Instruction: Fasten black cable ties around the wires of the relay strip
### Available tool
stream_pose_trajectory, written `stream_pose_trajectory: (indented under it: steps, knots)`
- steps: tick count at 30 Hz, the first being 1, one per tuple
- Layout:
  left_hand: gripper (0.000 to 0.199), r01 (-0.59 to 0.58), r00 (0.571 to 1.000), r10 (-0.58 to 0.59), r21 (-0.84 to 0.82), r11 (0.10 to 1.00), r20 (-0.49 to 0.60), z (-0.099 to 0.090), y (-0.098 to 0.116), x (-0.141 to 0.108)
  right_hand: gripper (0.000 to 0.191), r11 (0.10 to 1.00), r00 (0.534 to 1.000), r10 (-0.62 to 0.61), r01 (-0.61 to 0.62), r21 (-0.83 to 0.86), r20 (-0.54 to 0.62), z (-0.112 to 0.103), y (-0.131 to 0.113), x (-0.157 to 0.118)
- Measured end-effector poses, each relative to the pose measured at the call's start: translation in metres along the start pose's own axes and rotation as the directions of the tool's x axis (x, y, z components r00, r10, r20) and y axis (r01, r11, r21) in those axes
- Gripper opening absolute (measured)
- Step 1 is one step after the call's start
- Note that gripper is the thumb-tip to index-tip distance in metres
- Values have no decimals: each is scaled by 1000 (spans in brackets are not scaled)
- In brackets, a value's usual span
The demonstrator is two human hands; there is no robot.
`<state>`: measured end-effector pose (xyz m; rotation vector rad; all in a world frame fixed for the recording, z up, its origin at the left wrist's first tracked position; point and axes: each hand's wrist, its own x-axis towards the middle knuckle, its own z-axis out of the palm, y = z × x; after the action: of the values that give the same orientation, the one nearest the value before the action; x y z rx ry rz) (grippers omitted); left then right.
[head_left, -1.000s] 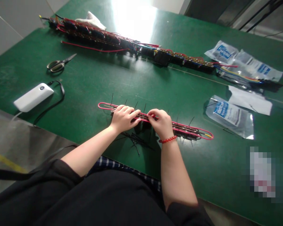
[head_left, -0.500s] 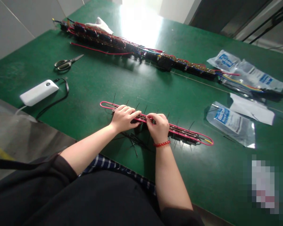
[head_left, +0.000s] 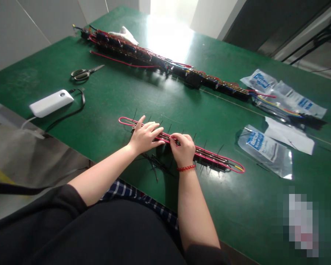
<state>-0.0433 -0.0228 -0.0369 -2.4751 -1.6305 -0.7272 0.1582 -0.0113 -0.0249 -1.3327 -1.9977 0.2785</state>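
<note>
A long narrow wiring assembly (head_left: 209, 154) lies across the green table in front of me, with red wire looped round its length and thin black cable ties sticking up along it. My left hand (head_left: 146, 138) rests over its left part, fingers spread. My right hand (head_left: 184, 149), with a red bead bracelet, is closed in a pinch at the assembly's middle; what sits between thumb and fingertip is too small to make out. Loose black cable ties (head_left: 155, 165) lie on the near side, below the hands.
A longer wired assembly (head_left: 160, 64) stretches across the back of the table (head_left: 121, 90). Scissors (head_left: 82, 74) and a white power bank (head_left: 52, 103) with a black cable are at left. Clear plastic bags (head_left: 267, 151) and a white paper (head_left: 291, 136) lie at right.
My left hand's fingers have lifted and spread apart on the assembly. The right hand keeps its pinch at about the same spot. The whole view has shifted slightly.
</note>
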Motion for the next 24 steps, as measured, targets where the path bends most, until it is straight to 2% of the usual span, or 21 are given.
stream_pose_trajectory:
  steps: [3,8,13,17,24]
  knots:
    - [48,-21,999,22,27,999,-39,-3,6,-2,14,1000,1000,-1,1,4,12,0,-1,0]
    - [28,-26,999,25,-18,999,-21,-5,12,-6,14,999,999,30,-30,12,26,-2,-3,0]
    - [36,-120,989,126,-82,989,75,-3,12,-9,14,999,999,40,-40,6,28,-2,-3,0]
    - [38,-133,982,144,-93,987,120,-5,12,-4,14,1000,999,30,-30,0,29,-1,-2,-1]
    - [48,-241,935,246,-53,969,255,-15,10,7,14,1000,999,19,-19,-1,38,-1,-1,-1]
